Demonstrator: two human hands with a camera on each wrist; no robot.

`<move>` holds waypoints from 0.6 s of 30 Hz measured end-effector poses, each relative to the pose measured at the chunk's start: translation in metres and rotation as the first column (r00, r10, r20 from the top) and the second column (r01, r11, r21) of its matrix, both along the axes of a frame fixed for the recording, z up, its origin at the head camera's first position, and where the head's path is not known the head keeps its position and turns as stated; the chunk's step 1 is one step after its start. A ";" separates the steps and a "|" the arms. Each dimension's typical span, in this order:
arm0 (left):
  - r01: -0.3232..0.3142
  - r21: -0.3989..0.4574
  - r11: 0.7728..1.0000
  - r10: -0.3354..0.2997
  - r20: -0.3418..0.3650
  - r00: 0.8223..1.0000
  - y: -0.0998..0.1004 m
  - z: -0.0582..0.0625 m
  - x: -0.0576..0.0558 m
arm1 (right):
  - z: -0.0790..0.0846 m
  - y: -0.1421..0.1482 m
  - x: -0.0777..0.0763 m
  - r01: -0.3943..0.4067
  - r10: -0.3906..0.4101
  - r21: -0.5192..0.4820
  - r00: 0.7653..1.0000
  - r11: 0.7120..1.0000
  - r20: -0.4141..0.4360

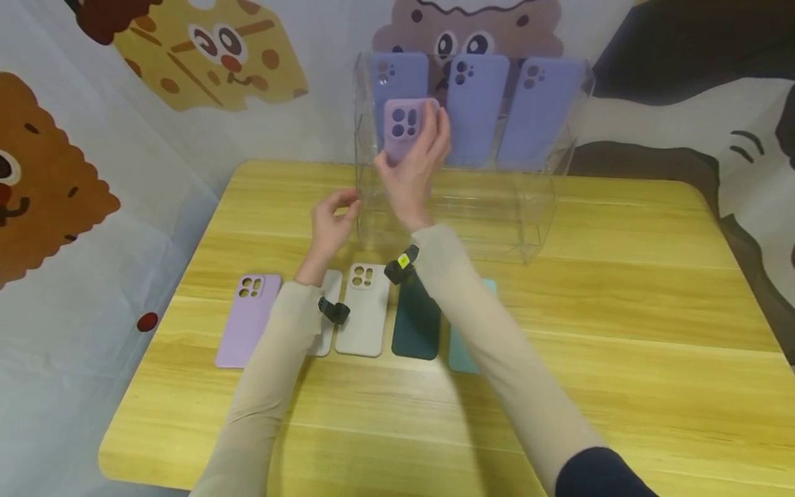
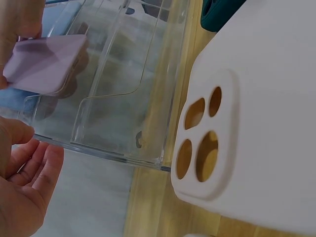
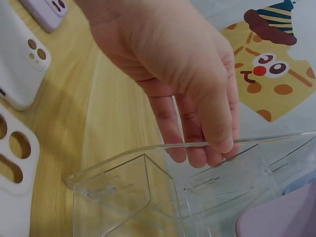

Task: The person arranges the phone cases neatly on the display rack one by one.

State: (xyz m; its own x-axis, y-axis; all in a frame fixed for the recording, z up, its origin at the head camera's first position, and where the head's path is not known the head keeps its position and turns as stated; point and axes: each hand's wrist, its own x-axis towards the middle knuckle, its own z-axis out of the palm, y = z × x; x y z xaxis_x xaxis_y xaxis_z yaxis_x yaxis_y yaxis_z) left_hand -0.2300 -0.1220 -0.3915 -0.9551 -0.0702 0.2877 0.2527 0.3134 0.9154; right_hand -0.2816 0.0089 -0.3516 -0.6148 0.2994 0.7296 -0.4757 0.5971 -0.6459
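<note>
so the lilac case (image 1: 399,145) is gripped in the right hand (image 1: 419,162), thumb at its left edge, fingers hooked over its upper right, just in front of a periwinkle case (image 1: 410,76) in the clear rack (image 1: 497,214), whose left edge the left hand (image 1: 334,222) is pinching

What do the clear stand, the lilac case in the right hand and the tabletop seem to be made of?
Clear stand: likely acrylic, glossy; see-through panels with bright edge lines.
Held lilac case: perhaps silicone or soft-touch plastic, matte; evenly coloured, without sharp glare.
Tabletop: wood or wood-look laminate, I can't tell which; low sheen, with streaky grain and soft pale reflections.
</note>
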 end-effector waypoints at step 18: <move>0.000 0.019 1.000 0.000 -0.040 0.999 -0.005 -0.018 -0.012 | -0.008 -0.011 0.002 0.081 -0.081 -0.019 0.997 0.997 0.015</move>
